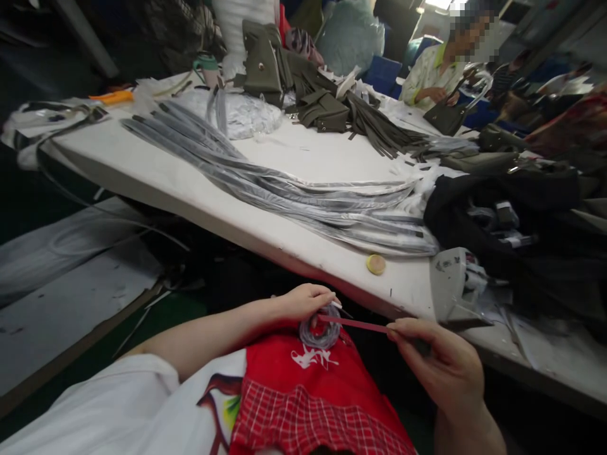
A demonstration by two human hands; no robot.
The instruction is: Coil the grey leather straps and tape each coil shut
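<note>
My left hand [309, 303] is closed on a coiled grey strap in clear wrapping [310, 335], held against the red apron [289, 351]. A small white tip shows by its fingers. Between the coil and my right hand [439, 357] a thin pink strip [363, 325] is stretched; its far end is pinched between my right thumb and forefinger. Beyond the hands, long wrapped grey straps [284, 196] lie across the white table [403, 287]. A small round yellow item [375, 264] sits near the table's front edge.
At the table's right stands a clear and white dispenser [458, 281], beside black cloth [512, 196]. Dark olive bags [325, 110] and loose straps lie at the back. Across the table a person [434, 76] handles a dark bag. A green-lidded cup [207, 68] stands back left.
</note>
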